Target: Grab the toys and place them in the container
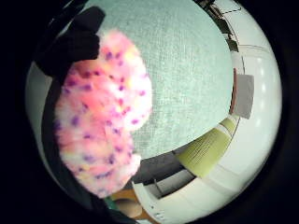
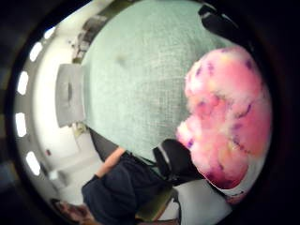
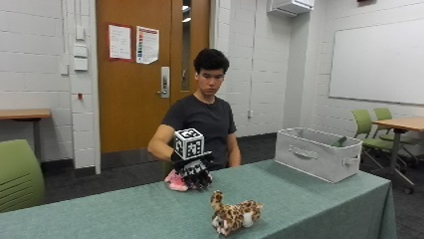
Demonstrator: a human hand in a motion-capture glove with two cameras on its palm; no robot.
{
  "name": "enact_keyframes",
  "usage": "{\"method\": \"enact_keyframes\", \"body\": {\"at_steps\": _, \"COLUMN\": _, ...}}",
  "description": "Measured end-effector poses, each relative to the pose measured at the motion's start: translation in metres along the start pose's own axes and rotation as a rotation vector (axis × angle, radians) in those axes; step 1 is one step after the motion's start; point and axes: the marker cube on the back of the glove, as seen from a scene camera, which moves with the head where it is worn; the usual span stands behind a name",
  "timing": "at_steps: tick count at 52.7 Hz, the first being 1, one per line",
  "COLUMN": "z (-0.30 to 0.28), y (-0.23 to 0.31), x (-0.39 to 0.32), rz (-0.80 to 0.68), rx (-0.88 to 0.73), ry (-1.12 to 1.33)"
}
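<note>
A fluffy pink toy with purple spots (image 3: 176,181) is held by my gloved right hand (image 3: 195,172) at the far edge of the green-clothed table (image 3: 132,211). The hand's fingers curl round the toy, which fills much of both palm views (image 1: 100,114) (image 2: 227,117). I cannot tell whether the toy touches the cloth. A leopard-spotted plush animal (image 3: 233,213) stands on the table nearer the front. The grey fabric container (image 3: 319,153) sits open at the table's right end, well away from the hand.
The person sits behind the table, the other arm down out of sight. Green chairs (image 3: 366,127) and a wooden table stand at the right, another green chair (image 3: 16,181) at the left. Bare cloth lies between the hand and the container.
</note>
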Motion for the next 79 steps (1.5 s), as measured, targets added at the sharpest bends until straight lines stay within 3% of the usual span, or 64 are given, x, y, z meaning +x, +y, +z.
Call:
{"method": "enact_keyframes", "body": {"at_steps": 23, "z": -0.018, "y": -0.001, "x": -0.005, "rz": 0.016, "rx": 0.218, "ry": 0.012}}
{"method": "enact_keyframes", "body": {"at_steps": 34, "z": -0.030, "y": -0.025, "x": 0.008, "rz": 0.023, "rx": 0.111, "ry": -0.045}}
{"method": "enact_keyframes", "body": {"at_steps": 42, "z": -0.061, "y": -0.033, "x": 0.007, "rz": 0.041, "rx": 0.083, "ry": -0.056}}
{"method": "enact_keyframes", "body": {"at_steps": 48, "z": -0.122, "y": -0.038, "x": -0.013, "rz": 0.025, "rx": 0.153, "ry": -0.075}}
{"method": "enact_keyframes", "body": {"at_steps": 65, "z": -0.304, "y": -0.064, "x": -0.167, "rz": -0.189, "rx": 0.355, "ry": 0.022}}
{"method": "enact_keyframes", "body": {"at_steps": 79, "z": -0.347, "y": -0.066, "x": -0.394, "rz": -0.507, "rx": 0.483, "ry": 0.073}}
